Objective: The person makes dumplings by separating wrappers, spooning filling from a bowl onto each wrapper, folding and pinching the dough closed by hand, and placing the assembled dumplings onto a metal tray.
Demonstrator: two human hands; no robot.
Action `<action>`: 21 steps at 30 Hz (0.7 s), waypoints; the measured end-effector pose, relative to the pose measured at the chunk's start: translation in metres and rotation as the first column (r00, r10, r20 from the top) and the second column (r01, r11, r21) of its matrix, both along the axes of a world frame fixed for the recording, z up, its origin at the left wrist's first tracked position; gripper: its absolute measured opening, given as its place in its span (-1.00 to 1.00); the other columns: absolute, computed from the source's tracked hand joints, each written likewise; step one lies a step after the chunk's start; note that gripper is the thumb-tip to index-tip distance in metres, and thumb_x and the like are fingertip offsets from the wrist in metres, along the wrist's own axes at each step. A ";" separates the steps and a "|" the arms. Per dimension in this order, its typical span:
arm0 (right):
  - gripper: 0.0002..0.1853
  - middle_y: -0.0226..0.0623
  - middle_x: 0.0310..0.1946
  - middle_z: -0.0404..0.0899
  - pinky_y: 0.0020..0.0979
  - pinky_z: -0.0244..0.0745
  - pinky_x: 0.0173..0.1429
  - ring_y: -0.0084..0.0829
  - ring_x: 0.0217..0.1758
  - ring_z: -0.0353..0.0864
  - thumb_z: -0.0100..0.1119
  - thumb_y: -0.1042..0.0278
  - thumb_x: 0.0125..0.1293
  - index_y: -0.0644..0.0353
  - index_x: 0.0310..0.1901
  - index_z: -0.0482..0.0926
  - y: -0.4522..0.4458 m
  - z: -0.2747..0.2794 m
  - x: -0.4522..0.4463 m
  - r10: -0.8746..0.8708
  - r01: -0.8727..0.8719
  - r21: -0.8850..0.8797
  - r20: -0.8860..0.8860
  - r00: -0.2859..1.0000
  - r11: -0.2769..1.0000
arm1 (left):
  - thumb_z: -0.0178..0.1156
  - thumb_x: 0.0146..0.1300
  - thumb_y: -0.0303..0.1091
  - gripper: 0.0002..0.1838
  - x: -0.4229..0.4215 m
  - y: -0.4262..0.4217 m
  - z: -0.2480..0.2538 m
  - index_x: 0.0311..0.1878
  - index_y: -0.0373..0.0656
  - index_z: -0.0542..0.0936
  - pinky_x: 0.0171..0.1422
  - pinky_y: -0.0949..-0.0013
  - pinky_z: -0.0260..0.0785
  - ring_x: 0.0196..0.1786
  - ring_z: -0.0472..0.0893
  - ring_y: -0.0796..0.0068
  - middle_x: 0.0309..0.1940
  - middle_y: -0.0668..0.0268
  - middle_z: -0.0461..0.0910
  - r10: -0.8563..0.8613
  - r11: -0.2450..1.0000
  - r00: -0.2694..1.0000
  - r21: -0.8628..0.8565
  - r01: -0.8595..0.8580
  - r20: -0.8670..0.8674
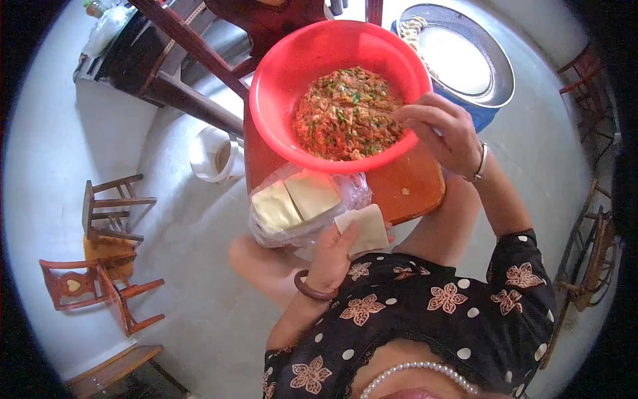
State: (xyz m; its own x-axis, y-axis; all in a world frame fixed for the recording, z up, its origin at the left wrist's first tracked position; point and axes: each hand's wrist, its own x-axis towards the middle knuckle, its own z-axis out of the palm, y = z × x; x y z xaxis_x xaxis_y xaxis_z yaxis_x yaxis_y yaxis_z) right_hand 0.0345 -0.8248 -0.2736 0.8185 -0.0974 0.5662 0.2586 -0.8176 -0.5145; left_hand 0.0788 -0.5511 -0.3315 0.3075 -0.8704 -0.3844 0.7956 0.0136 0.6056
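Observation:
My left hand [334, 256] holds a square dough wrapper [367, 229] between thumb and fingers, low in front of my body. My right hand [442, 130] is closed on a pair of thin chopsticks [375, 111], at the right rim of a red basin [271, 100]. Their tips reach into the minced filling [332, 123], which is flecked with green. Just beyond my left hand, two stacks of pale wrappers [296, 199] lie side by side in an opened clear plastic bag [359, 188]. The chopstick tips are hard to make out against the filling.
The basin rests on a wooden chair [415, 183]. A round mesh sieve [478, 40] with several folded dumplings [412, 32] along its edge sits at the upper right, on something blue. A white bucket [211, 154] and small wooden chairs [116, 282] stand to the left.

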 end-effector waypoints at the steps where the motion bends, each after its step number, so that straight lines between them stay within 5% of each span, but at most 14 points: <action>1: -0.82 -0.21 -0.30 0.57 -0.33 0.57 -0.25 -0.22 -0.29 0.64 0.21 0.46 0.26 0.23 -0.11 0.61 0.002 0.002 0.005 0.043 -0.042 -0.065 0.014 0.999 0.997 | -0.15 0.53 -0.21 -0.55 0.000 -0.001 0.001 0.30 -0.34 0.30 0.22 0.20 0.45 0.08 0.62 0.14 0.08 -0.01 0.55 -0.002 1.000 1.000 0.004 0.002 -0.002; 9: -0.65 -0.29 -0.29 0.48 -0.28 0.54 -0.19 -0.26 -0.27 0.56 0.23 0.44 -0.02 0.21 -0.11 0.60 0.012 0.000 0.030 0.214 -0.213 -0.439 -0.048 0.976 0.873 | -0.11 0.50 -0.30 -0.57 0.002 -0.007 0.014 0.31 -0.35 0.30 0.26 0.07 0.42 0.11 0.60 0.06 0.08 -0.07 0.54 -0.068 0.998 0.998 0.003 0.068 -0.011; 12: -0.67 -0.30 -0.32 0.46 -0.30 0.52 -0.22 -0.30 -0.28 0.55 0.20 0.40 0.01 0.22 -0.12 0.59 0.020 0.011 0.025 0.289 -0.295 -0.423 -0.081 0.954 0.857 | -0.13 0.52 -0.29 -0.59 0.004 -0.005 0.012 0.30 -0.36 0.31 0.23 0.24 0.44 0.10 0.61 0.20 0.07 0.05 0.56 -0.061 0.998 0.998 -0.031 0.060 -0.011; 21: -0.74 -0.37 -0.34 0.48 -0.30 0.50 -0.18 -0.34 -0.26 0.54 0.16 0.34 0.07 0.12 -0.16 0.60 0.005 0.022 0.079 0.536 -0.523 -0.427 -0.100 0.838 0.738 | -0.13 0.50 -0.32 -0.58 0.010 -0.009 0.013 0.29 -0.38 0.30 0.27 0.11 0.40 0.11 0.59 0.09 0.07 -0.01 0.55 -0.131 0.991 0.991 -0.010 0.132 0.030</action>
State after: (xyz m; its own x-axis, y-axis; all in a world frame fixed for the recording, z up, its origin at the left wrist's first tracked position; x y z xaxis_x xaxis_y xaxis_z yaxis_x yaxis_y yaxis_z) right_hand 0.1136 -0.8196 -0.2512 0.6487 0.5995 0.4688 0.7243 -0.6753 -0.1387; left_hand 0.0884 -0.5604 -0.3184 0.2010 -0.9087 -0.3658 0.7729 -0.0823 0.6292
